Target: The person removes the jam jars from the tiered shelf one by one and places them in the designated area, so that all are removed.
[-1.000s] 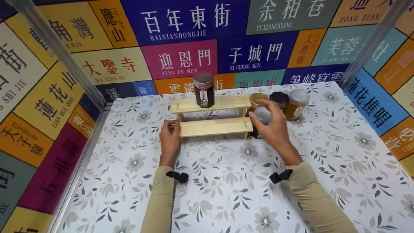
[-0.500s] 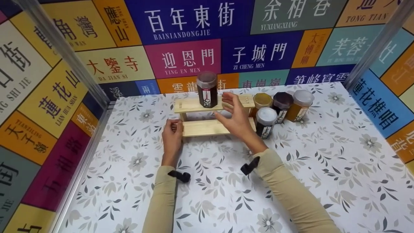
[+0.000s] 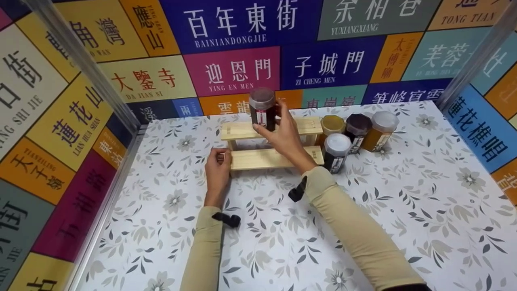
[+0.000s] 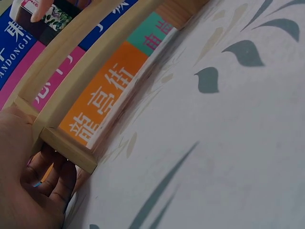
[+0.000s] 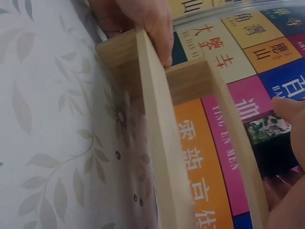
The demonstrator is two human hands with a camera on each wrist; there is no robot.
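A two-tier wooden rack (image 3: 258, 159) stands on the table. At its left end my left hand (image 3: 218, 169) grips the lower board; in the left wrist view the fingers (image 4: 59, 183) curl beneath the wood. My right hand (image 3: 287, 139) holds a dark jar (image 3: 261, 99) with a translucent lid at the upper board, thumb in front and fingers behind. The jar is upright; whether its base touches the board I cannot tell. In the right wrist view the dark jar (image 5: 271, 148) lies between the thumb and fingers, partly cut off by the frame edge.
Right of the rack stand a yellow-lidded jar (image 3: 332, 123), a dark-lidded jar (image 3: 358, 125), an amber jar (image 3: 379, 131) and a white-lidded dark jar (image 3: 337, 147). They stand close together on the floral tablecloth (image 3: 258, 242). Printed wall panels (image 3: 236, 70) rise behind.
My right hand has moved left from beside the white-lidded jar to the dark jar on the rack and taken hold of it. The left hand has stayed at the rack's left end.
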